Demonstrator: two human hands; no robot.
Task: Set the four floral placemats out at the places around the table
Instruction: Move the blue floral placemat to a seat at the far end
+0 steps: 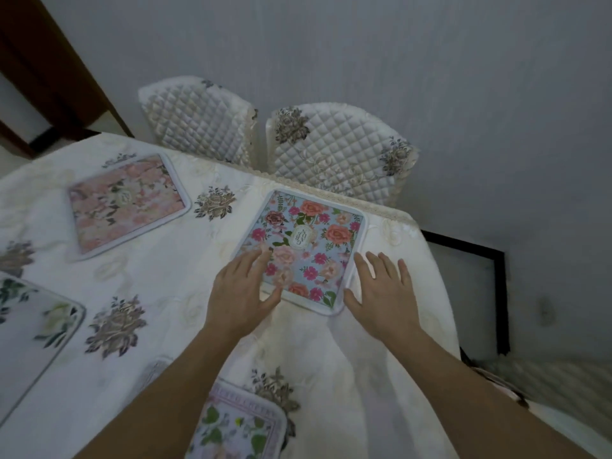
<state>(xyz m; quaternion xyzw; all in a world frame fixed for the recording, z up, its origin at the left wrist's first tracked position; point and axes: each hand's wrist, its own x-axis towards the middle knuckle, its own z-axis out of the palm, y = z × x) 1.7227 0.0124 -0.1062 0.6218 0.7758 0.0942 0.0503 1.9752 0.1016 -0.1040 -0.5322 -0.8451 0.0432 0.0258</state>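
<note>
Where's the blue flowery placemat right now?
The blue placemat lies at the table's far right edge, before the right quilted chair, between left hand and right hand.

Bare tablecloth (159,279) lies open in the middle, between the pink placemat (127,205) at far left, the blue placemat (304,250) at far right, the white placemat (29,329) at near left and the lilac-bordered placemat (235,425) at the near edge. Two quilted chair backs (334,150) close off the far side.
</note>
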